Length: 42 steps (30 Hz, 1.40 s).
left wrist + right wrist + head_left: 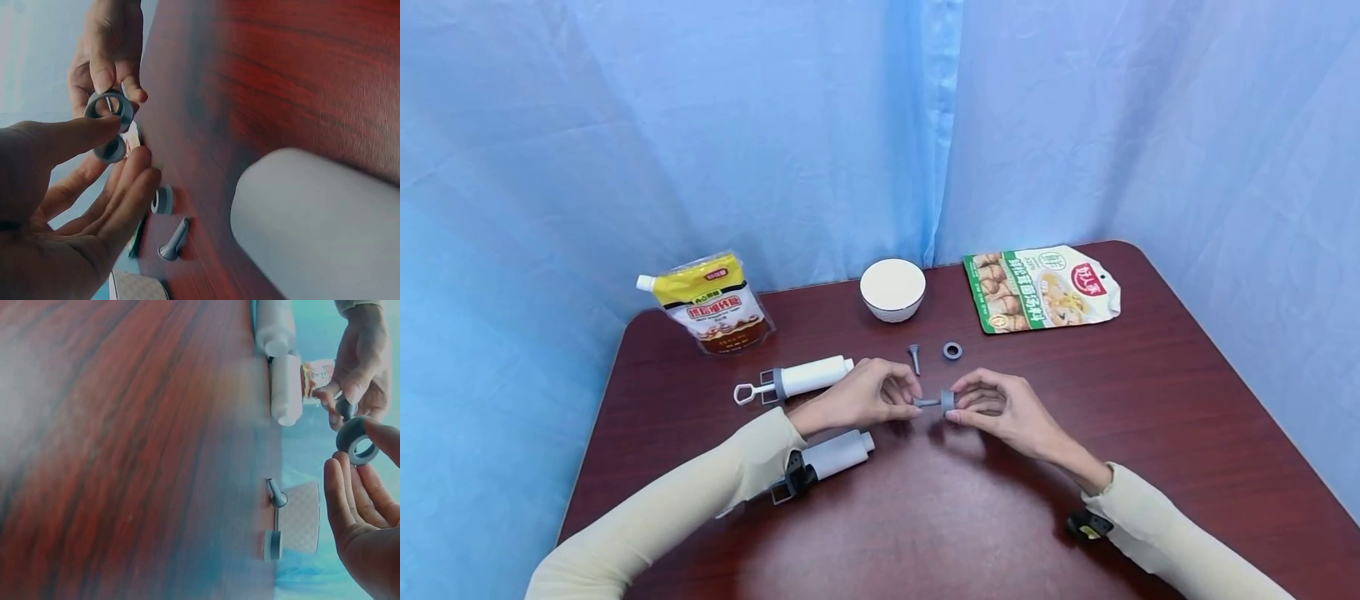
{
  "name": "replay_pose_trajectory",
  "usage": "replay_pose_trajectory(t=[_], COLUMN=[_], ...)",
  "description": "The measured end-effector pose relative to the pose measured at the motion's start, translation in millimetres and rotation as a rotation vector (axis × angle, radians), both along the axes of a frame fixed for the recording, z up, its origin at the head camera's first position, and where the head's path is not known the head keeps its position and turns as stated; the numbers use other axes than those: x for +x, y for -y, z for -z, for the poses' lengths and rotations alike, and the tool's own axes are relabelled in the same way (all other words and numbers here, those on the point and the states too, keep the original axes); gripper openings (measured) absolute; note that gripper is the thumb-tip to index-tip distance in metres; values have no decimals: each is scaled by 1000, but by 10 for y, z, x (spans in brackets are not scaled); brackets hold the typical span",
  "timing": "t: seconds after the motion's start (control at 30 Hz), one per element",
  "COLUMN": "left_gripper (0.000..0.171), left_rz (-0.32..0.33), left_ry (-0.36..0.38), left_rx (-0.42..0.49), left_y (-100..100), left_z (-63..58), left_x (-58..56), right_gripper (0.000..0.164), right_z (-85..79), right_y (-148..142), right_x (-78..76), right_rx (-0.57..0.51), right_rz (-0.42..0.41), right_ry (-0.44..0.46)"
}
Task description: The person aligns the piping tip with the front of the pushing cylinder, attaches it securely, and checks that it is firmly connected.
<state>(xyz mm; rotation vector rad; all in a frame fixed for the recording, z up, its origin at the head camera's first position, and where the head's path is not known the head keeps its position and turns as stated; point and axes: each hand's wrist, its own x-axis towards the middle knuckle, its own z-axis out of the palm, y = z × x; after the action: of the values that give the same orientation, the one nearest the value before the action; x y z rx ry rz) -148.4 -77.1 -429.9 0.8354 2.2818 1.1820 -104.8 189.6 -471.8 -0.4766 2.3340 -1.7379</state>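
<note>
Over the middle of the table, my left hand (871,393) pinches a slim grey nozzle (929,402) by its flared end. My right hand (1011,410) holds a grey ring-shaped cap (947,402) between thumb and fingertips. The nozzle's narrow end points at the cap; whether it enters the opening, I cannot tell. In the right wrist view the ring cap (342,439) sits just below the nozzle's flared end (345,409). Behind the hands lie a second grey nozzle (914,358) and a second ring cap (952,351).
Two white plunger syringes (812,377) with grey collars lie on the left, one partly under my left forearm. At the back stand a spouted pouch (718,304) and a white bowl (892,292). A green-and-white food packet (1043,289) lies at the back right.
</note>
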Motion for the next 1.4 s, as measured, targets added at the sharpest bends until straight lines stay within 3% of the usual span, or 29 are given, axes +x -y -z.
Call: replay_pose_trajectory(t=[0.3, 0.8, 0.97, 1.2, 1.4], left_gripper=[17, 21, 21, 24, 18], left_rz=[-83, -160, -155, -113, -116], left_ry=[87, 170, 186, 168, 84], left_rx=[117, 237, 262, 276, 242], left_y=[-12, -27, -18, -20, -27], left_z=[-49, -30, -17, 6, -7], left_x=[109, 202, 237, 251, 237], right_gripper=[33, 34, 34, 35, 36], right_z=[-26, -81, -54, -33, -50], right_y=[58, 143, 176, 189, 197], right_x=[57, 70, 77, 92, 70], right_rx=[-109, -147, -192, -217, -215], right_rz=[0, -5, -27, -24, -35], right_ry=[93, 110, 118, 118, 110])
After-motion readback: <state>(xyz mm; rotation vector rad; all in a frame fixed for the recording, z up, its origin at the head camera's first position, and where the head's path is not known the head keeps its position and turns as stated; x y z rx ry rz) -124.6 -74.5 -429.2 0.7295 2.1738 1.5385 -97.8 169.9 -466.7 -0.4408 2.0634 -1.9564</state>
